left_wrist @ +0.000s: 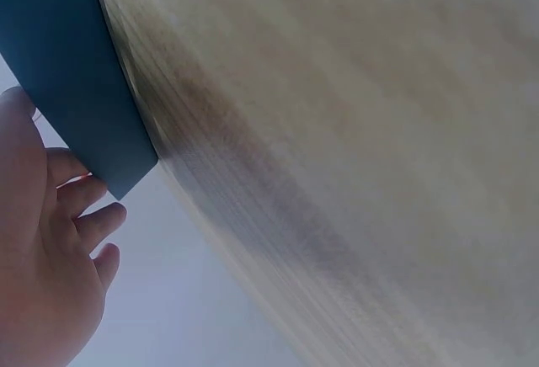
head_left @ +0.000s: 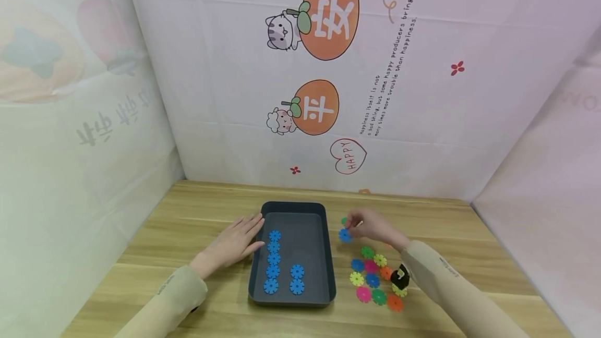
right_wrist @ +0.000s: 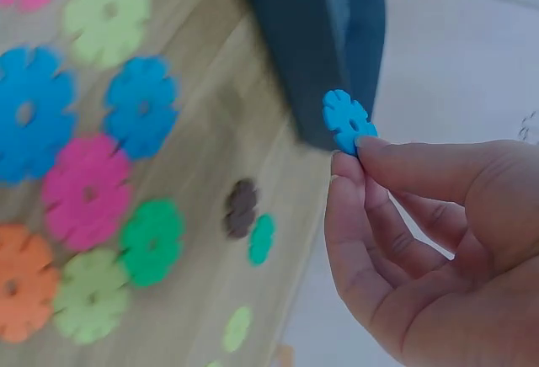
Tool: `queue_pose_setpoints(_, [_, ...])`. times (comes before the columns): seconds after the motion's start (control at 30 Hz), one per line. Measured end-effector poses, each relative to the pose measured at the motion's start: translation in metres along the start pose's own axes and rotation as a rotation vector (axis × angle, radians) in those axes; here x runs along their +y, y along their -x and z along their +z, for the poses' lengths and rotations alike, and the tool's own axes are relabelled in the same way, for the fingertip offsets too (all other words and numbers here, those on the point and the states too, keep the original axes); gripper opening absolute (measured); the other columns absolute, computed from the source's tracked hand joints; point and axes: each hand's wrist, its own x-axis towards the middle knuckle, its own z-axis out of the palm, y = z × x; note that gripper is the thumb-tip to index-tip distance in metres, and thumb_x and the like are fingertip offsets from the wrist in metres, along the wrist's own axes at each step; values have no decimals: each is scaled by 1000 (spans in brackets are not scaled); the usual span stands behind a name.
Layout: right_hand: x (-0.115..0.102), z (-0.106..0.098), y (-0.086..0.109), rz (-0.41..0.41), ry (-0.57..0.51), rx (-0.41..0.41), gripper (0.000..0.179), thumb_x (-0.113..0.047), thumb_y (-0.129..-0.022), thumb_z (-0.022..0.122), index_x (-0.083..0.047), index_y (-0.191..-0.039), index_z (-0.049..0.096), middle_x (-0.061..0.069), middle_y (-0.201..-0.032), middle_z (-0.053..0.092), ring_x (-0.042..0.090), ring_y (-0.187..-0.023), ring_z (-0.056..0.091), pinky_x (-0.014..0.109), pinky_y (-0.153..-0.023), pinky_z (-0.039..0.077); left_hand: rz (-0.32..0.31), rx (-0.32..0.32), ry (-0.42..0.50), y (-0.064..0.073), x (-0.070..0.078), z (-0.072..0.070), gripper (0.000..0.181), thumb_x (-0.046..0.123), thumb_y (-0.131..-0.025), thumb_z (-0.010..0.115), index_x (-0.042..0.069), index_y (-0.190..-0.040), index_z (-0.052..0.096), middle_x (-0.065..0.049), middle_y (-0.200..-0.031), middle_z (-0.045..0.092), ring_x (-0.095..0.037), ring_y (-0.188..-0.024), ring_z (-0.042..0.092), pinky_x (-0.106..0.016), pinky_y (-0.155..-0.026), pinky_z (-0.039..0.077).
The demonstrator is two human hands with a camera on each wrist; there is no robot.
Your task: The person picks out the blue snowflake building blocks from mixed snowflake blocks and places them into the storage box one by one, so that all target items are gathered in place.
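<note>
My right hand (head_left: 371, 225) pinches a blue snowflake disc (head_left: 345, 236) between thumb and forefinger, just off the right side of a dark grey tray (head_left: 311, 233). The right wrist view shows the same blue disc (right_wrist: 347, 120) at my fingertips, its notched edge and centre hole visible. With fingers extended, my left hand (head_left: 232, 241) rests at the tray's left rim; the left wrist view has its fingers (left_wrist: 99, 224) against the tray's outer wall (left_wrist: 76, 72). Inside the tray, several blue discs (head_left: 274, 258) form a column on the left, and two more (head_left: 297, 271) lie to their right.
Right of the tray, loose discs in pink (head_left: 363, 294), green (head_left: 379, 297), yellow (head_left: 357, 278), orange (head_left: 395, 303) and blue (head_left: 372, 280) lie on the wooden table (head_left: 211, 306). A green disc (head_left: 344, 220) sits by the right hand. Printed cloth (head_left: 225, 93) encloses the table.
</note>
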Motion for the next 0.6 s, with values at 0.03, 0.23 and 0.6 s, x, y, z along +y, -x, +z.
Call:
queue_pose_setpoints(0.03, [-5,0,-1,-11,3,-1,6,1,-86,65,2,-92,65,13,-87,68,16,-75,59,25,-64,50,-1,-2,1,0,0,0,67,48,-103,44,4,-154,35,-14,-161,34,-33,-148,37,-51,-123,29])
queue_pose_setpoints(0.23, [-26,15,-15,-72,66,-10,4,-1,-87,67,-3,-90,68,10,-87,71,15,-72,62,26,-60,53,-4,-8,2,1,0,-1,66,46,-104,45,3,-153,36,-15,-160,34,-34,-147,37,-52,-122,30])
queue_pose_setpoints(0.6, [-53,52,-42,-130,94,-143,5,1,-87,69,-3,-89,68,7,-83,71,7,-69,62,18,-62,56,1,-14,-4,0,0,-1,65,45,-104,44,2,-153,36,-16,-160,34,-35,-147,37,-52,-122,30])
